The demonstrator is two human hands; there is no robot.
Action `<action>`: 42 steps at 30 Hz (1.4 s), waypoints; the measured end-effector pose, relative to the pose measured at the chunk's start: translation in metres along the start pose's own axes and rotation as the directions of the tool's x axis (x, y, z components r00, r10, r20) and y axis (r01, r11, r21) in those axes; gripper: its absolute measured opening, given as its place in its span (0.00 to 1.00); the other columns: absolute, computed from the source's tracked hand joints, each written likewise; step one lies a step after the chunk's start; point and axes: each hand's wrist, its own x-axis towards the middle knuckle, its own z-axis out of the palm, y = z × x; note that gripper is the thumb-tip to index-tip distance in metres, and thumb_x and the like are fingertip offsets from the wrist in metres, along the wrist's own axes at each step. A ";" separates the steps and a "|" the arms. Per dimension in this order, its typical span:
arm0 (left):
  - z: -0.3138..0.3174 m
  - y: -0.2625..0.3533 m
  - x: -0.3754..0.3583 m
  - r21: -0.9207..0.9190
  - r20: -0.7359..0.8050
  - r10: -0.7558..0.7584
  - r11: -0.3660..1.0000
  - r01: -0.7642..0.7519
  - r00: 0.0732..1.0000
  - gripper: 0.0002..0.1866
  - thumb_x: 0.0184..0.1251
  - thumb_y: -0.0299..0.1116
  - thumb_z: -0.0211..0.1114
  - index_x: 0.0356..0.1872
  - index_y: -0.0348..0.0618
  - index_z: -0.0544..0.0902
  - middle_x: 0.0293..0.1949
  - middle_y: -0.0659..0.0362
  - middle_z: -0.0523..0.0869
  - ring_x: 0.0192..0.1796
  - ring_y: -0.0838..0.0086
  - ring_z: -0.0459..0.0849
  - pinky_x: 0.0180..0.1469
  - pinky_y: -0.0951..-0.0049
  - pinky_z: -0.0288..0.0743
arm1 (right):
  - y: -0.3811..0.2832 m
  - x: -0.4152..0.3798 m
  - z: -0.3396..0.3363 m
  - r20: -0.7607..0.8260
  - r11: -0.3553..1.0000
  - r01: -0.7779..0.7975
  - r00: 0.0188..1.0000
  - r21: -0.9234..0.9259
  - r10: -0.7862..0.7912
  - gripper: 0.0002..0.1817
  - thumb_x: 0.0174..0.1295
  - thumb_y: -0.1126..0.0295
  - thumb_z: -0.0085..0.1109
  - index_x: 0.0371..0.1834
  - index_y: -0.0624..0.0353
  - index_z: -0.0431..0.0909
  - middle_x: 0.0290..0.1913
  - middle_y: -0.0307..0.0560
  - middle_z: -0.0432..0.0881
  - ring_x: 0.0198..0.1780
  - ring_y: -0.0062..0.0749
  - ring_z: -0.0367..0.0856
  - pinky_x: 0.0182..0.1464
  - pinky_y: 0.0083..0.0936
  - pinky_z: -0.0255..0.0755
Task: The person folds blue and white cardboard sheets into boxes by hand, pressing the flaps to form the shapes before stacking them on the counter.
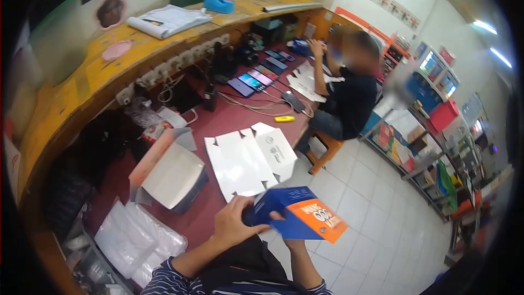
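Observation:
A blue and orange printed carton [297, 216] is held in front of my body, past the desk's front edge. My left hand [236, 219] grips its left end, the fingers bent around the blue side. My right hand [284, 228] holds it from below, its fingers partly hidden behind the card. Just beyond the carton, a flat white unfolded box sheet [245, 159] lies on the dark red desk [210, 123]. To the left of the sheet stands an open box [170, 175] with pale contents.
Clear plastic bags [134, 237] lie at the lower left. Several phones [254, 81], cables and a yellow item [284, 119] are farther back. Another person [352, 90] sits on a wooden stool [322, 153] at the desk's far end. Shelves [409, 147] stand on the right.

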 end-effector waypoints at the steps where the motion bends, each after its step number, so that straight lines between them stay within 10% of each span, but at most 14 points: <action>1: -0.001 -0.006 -0.001 0.019 -0.030 -0.015 1.000 0.016 0.999 0.18 0.43 0.31 0.67 0.38 0.39 0.74 0.33 0.55 0.80 0.35 0.75 0.79 0.37 0.77 0.72 | 0.005 0.000 0.005 0.289 0.918 0.209 0.951 -0.339 -0.110 0.20 0.53 0.63 0.55 0.48 0.57 0.67 0.44 0.47 0.73 0.47 0.31 0.70 0.52 0.31 0.60; 3: 0.008 -0.038 -0.005 -0.463 0.096 -0.181 0.863 0.205 0.979 0.26 0.44 0.28 0.66 0.47 0.39 0.67 0.35 0.55 0.79 0.40 0.75 0.78 0.39 0.77 0.71 | -0.007 0.008 0.031 0.206 0.902 0.334 0.936 -0.273 -0.285 0.22 0.51 0.55 0.56 0.46 0.55 0.70 0.39 0.48 0.75 0.44 0.34 0.72 0.47 0.35 0.61; 5: 0.021 -0.099 -0.030 -0.805 0.008 -0.423 0.534 0.257 0.906 0.28 0.46 0.30 0.66 0.49 0.36 0.65 0.40 0.56 0.75 0.40 0.75 0.76 0.39 0.78 0.72 | -0.058 0.016 0.053 0.607 0.547 0.606 0.767 -0.578 -0.209 0.23 0.48 0.52 0.56 0.42 0.57 0.73 0.37 0.46 0.76 0.41 0.35 0.73 0.42 0.35 0.61; 7: -0.003 -0.098 -0.033 -0.913 0.015 -0.552 0.332 0.237 0.834 0.32 0.45 0.36 0.69 0.50 0.35 0.64 0.40 0.57 0.73 0.39 0.75 0.76 0.38 0.77 0.73 | -0.062 0.017 0.076 0.658 0.464 0.582 0.753 -0.667 0.000 0.18 0.47 0.57 0.58 0.37 0.57 0.73 0.33 0.43 0.75 0.38 0.35 0.72 0.41 0.35 0.58; 10: -0.037 -0.102 -0.063 -0.887 -0.121 -0.449 0.449 0.106 0.886 0.35 0.42 0.41 0.71 0.49 0.35 0.65 0.35 0.58 0.75 0.39 0.76 0.77 0.37 0.78 0.74 | -0.063 0.026 0.103 0.832 0.288 0.868 0.480 -0.404 -0.279 0.07 0.48 0.66 0.55 0.26 0.57 0.74 0.27 0.39 0.72 0.33 0.32 0.71 0.40 0.35 0.56; 12: -0.068 -0.126 -0.081 -0.158 -0.168 -0.286 0.953 0.260 0.943 0.31 0.40 0.46 0.69 0.43 0.35 0.70 0.26 0.54 0.78 0.33 0.66 0.79 0.33 0.71 0.74 | -0.079 0.027 0.122 0.864 0.315 0.896 0.407 -0.313 -0.298 0.07 0.49 0.66 0.54 0.26 0.57 0.73 0.27 0.39 0.72 0.33 0.32 0.71 0.40 0.36 0.57; 13: -0.081 -0.135 -0.086 0.363 -0.155 -0.185 0.903 0.230 0.970 0.29 0.40 0.45 0.68 0.41 0.35 0.72 0.24 0.52 0.78 0.31 0.61 0.79 0.32 0.68 0.73 | -0.086 0.025 0.133 0.883 0.342 0.912 0.341 -0.227 -0.323 0.07 0.49 0.66 0.54 0.26 0.58 0.73 0.27 0.40 0.72 0.34 0.32 0.71 0.40 0.36 0.57; 17: -0.082 -0.179 -0.107 0.442 -0.233 -0.300 0.815 0.376 0.925 0.16 0.35 0.35 0.64 0.30 0.39 0.79 0.28 0.50 0.79 0.30 0.58 0.78 0.33 0.63 0.72 | -0.095 0.011 0.176 0.919 0.408 0.913 0.168 -0.008 -0.357 0.08 0.50 0.66 0.53 0.27 0.59 0.72 0.27 0.42 0.72 0.35 0.33 0.71 0.41 0.35 0.57; 27: -0.100 -0.176 -0.098 0.529 -0.320 0.219 0.849 -0.019 0.922 0.06 0.38 0.26 0.63 0.22 0.47 0.80 0.25 0.64 0.79 0.23 0.74 0.76 0.22 0.75 0.70 | -0.044 0.043 0.228 0.923 0.379 0.899 0.317 -0.219 -0.218 0.09 0.49 0.64 0.53 0.22 0.60 0.74 0.25 0.44 0.74 0.32 0.36 0.74 0.37 0.33 0.61; 35: -0.100 -0.193 -0.095 0.441 -0.247 0.291 0.883 -0.160 0.924 0.08 0.36 0.26 0.61 0.23 0.47 0.79 0.26 0.66 0.79 0.20 0.76 0.73 0.22 0.78 0.69 | -0.021 0.028 0.233 0.918 0.211 0.919 0.368 -0.334 -0.150 0.09 0.50 0.65 0.50 0.21 0.58 0.74 0.27 0.44 0.74 0.33 0.34 0.75 0.34 0.31 0.65; 42: -0.094 -0.187 -0.098 0.508 -0.226 0.206 0.859 -0.065 0.952 0.07 0.36 0.28 0.61 0.23 0.48 0.78 0.24 0.63 0.77 0.27 0.70 0.77 0.25 0.73 0.72 | -0.039 0.036 0.256 0.859 0.487 0.807 0.473 -0.334 -0.194 0.08 0.50 0.69 0.46 0.21 0.59 0.73 0.23 0.50 0.77 0.24 0.44 0.78 0.24 0.36 0.71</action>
